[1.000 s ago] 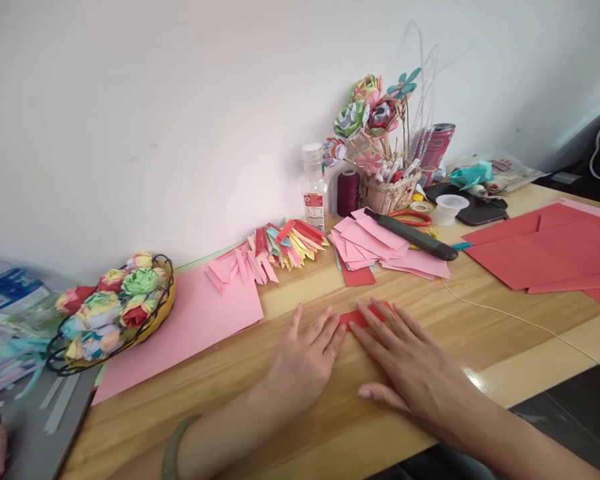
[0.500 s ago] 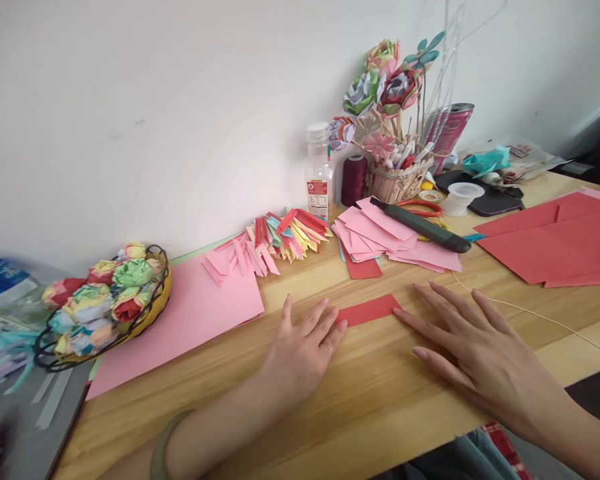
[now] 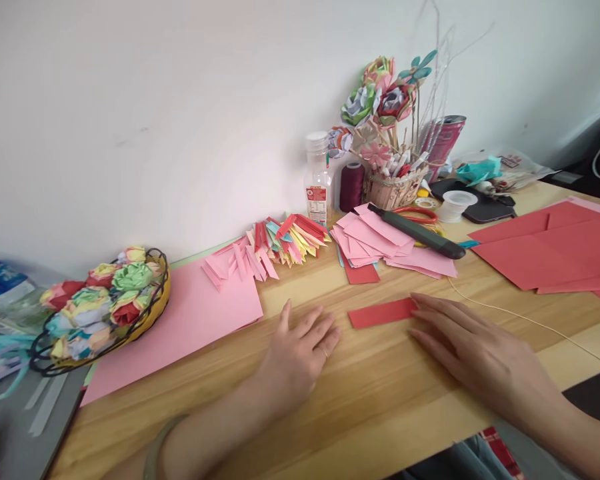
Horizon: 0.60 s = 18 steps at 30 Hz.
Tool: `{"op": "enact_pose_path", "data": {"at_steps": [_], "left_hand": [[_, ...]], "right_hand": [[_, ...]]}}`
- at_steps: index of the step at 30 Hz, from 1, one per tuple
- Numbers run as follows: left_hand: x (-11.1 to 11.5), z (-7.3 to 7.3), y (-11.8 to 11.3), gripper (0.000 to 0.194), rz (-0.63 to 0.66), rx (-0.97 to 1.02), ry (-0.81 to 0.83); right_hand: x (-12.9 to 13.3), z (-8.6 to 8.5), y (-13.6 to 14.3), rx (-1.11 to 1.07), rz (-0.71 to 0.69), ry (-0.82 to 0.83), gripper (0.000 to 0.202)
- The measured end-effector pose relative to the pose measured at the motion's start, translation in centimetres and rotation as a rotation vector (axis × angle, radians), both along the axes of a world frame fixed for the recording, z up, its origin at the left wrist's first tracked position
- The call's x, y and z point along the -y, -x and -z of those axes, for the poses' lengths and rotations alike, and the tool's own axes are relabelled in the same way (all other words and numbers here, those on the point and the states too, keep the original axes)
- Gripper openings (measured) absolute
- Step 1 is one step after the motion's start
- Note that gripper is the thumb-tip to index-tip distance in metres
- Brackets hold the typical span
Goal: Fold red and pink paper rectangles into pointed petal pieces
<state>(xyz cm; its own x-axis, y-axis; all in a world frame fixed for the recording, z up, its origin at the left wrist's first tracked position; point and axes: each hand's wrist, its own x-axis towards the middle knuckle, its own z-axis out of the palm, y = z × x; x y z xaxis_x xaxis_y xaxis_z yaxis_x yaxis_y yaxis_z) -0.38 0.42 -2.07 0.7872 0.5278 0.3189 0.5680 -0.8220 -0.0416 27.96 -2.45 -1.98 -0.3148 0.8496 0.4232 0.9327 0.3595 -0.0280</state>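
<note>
Apparently a positioning step is in hand: the red strip lies flat on the wooden counter, its end at the loosely curved fingers of the right hand, though whether they pinch it I cannot tell. Moving it would call for a sure hold there. The left hand rests empty nearby, fingers spread. Behind, pink slips lie before a pale wall

We see soft, fairly bright light on the wall, dimming toward the far right corner. Faint shadows lie under the hands, and the near left edge looks stretched and blurred.
</note>
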Motion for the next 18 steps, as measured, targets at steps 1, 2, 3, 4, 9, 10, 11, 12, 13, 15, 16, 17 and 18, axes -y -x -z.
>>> {"op": "enact_pose_path", "data": {"at_steps": [1, 2, 3, 4, 9, 10, 11, 12, 13, 15, 16, 17, 18], "left_hand": [[0.0, -0.1, 0.0, 0.040, -0.003, 0.000, 0.011], [0.1, -0.2, 0.0, 0.041, -0.006, -0.003, 0.027], [0.1, -0.3, 0.0, 0.041, -0.009, -0.004, 0.045], [0.1, -0.5, 0.0, 0.041, -0.015, 0.004, 0.065], [0.0, -1.4, -0.4, 0.032, -0.043, 0.251, 0.170], [0.0, -1.5, -0.5, 0.030, -0.056, 0.331, 0.214], [0.0, -1.6, -0.6, 0.027, -0.083, 0.407, 0.270], [0.0, -1.8, -0.8, 0.023, -0.127, 0.471, 0.344], [0.0, -1.9, -0.9, 0.018, -0.188, 0.518, 0.443], [0.1, -2.2, -1.1, 0.013, -0.329, 0.601, 0.696], [0.1, -2.3, -1.2, 0.017, -0.388, 0.656, 0.833], [0.1, -2.4, -1.3, 0.022, -0.428, 0.737, 0.957], [0.0, -2.4, -1.4, 0.028, -0.440, 0.836, 1.051]], "right_hand": [[-0.2, -0.2, 0.3, -0.014, 0.002, 0.023, 0.035], [-0.4, -0.5, 0.6, -0.036, -0.008, 0.057, 0.034], [-0.7, -0.6, 0.8, -0.061, -0.027, 0.101, 0.033], [-1.0, -0.7, 0.8, -0.090, -0.047, 0.144, 0.032], [-3.3, -0.7, 0.4, -0.285, -0.050, 0.327, 0.025], [-3.6, -0.8, 0.6, -0.324, -0.053, 0.389, 0.022], [-3.9, -1.0, 0.9, -0.363, -0.067, 0.462, 0.020], [-4.1, -1.3, 1.4, -0.400, -0.088, 0.538, 0.019], [-4.1, -1.6, 2.1, -0.443, -0.109, 0.606, 0.020], [-4.0, -2.1, 4.0, -0.561, -0.117, 0.709, 0.022], [-3.8, -2.4, 5.1, -0.626, -0.113, 0.767, 0.026], [-3.7, -2.6, 6.1, -0.720, -0.135, 0.823, 0.027], [-3.6, -2.8, 7.1, -0.827, -0.166, 0.887, 0.029]]}}
